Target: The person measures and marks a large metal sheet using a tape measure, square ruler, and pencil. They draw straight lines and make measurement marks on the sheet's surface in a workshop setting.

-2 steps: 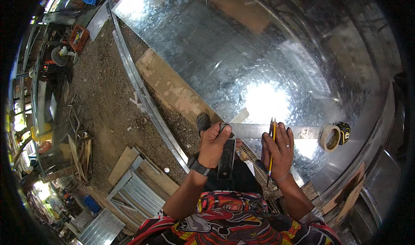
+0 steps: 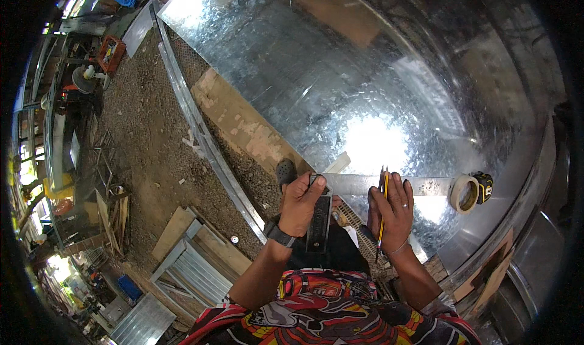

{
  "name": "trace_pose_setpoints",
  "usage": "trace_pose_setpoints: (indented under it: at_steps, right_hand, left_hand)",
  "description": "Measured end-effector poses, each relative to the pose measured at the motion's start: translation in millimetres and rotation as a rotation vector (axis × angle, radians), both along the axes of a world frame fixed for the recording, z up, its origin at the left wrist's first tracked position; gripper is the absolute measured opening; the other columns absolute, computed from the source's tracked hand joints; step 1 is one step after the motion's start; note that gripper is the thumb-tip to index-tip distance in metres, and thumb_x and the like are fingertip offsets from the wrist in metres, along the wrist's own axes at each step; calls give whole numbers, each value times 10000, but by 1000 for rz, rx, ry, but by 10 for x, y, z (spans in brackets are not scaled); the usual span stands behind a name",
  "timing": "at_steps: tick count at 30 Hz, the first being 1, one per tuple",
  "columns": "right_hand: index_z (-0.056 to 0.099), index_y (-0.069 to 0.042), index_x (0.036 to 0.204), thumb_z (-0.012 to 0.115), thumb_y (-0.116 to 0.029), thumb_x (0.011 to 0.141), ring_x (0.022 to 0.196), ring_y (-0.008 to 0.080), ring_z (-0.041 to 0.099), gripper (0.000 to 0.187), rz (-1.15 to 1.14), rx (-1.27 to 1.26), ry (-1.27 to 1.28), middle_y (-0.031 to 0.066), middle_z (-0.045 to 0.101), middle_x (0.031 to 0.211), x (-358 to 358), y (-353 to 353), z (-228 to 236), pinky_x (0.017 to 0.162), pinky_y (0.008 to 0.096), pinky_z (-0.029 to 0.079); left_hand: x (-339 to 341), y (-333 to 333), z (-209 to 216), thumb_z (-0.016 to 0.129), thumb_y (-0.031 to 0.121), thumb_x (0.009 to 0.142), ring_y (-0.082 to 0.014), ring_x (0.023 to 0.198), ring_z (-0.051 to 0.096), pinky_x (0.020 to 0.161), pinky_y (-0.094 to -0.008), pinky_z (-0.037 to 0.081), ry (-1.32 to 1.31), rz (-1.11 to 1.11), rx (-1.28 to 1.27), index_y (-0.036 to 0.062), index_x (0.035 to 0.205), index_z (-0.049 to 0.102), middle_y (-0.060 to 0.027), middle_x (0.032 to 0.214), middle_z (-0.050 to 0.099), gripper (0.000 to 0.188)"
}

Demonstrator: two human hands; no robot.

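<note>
- We see the left hand [image 2: 301, 206] gripping the top of the square [image 2: 318, 230], thumb pressed at the corner where black handle meets steel blade.
- The square lies at the near edge of the shiny metal sheet [image 2: 261, 83]: blade across it, handle hanging off toward the body.
- Right hand [image 2: 394, 214] rests flat-ish on the square's blade, a yellow pencil [image 2: 382, 220] tucked in its fingers; a thin dark stick runs beside it, kind unclear to us.
- We judge the step in hand as lining up the square on the sheet; we can't tell whether a mark is there.
- Next move, in our view, calls for a firm left thumb, handle snug to the edge, and the pencil shifted into a writing hold.
- Tape roll [image 2: 454, 198] sits at the square's far right end, tape measure [image 2: 485, 188] just beyond it.
- Containers: orange crate [image 2: 112, 52], far up-left of the square, has mixed small stuff inside, too small for us to name.
- Blue bin [image 2: 129, 288], well off down-left of the square; we can't make out its contents.
</note>
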State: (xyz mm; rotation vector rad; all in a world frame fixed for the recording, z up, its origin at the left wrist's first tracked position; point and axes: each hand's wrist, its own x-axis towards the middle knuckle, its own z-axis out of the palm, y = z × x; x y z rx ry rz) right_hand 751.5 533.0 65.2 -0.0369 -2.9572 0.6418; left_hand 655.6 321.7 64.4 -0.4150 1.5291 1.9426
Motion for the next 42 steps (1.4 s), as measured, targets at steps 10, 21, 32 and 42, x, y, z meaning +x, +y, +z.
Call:
trace_pose_setpoints:
  at_steps: [10, 21, 32, 42]
  right_hand:
    - [701, -67, 1195, 700, -16, 885, 1420, 364, 474, 314, -8, -20, 4, 195, 548, 1483, -48, -5, -17, 1185, 545, 320]
    - [649, 45, 1271, 549, -214, 1030, 1114, 319, 624, 368, -158, -434, 47, 235, 629, 1198, -144, 4, 254, 976, 435, 484]
    - [643, 44, 1219, 543, -148, 1043, 1059, 233, 635, 279, -317, -629, 27, 158, 654, 1136, -283, -33, 235, 947, 358, 498]
    - [656, 29, 1161, 587, -142, 1032, 1038, 183, 617, 225, -359, -733, -31, 119, 666, 1100, -291, -88, 252, 934, 326, 486]
  left_hand:
    - [-24, 9, -99, 608, 236, 1052, -154, 760, 717, 697, -298, 623, 2, 23, 48, 5, 1039, 631, -45, 898, 678, 233]
    - [-54, 4, -5, 601, 190, 1031, -120, 893, 618, 805, -295, 499, -78, 0, 35, 13, 1150, 687, -21, 1011, 700, 231]
    - [-28, 0, -32, 598, 210, 1032, -104, 861, 583, 790, -295, 481, -29, -14, -33, 21, 1091, 692, 7, 959, 679, 219]
    - [-38, 40, 0, 596, 213, 1034, -96, 874, 578, 802, -289, 481, -9, 4, 0, 21, 1097, 695, 13, 971, 681, 225]
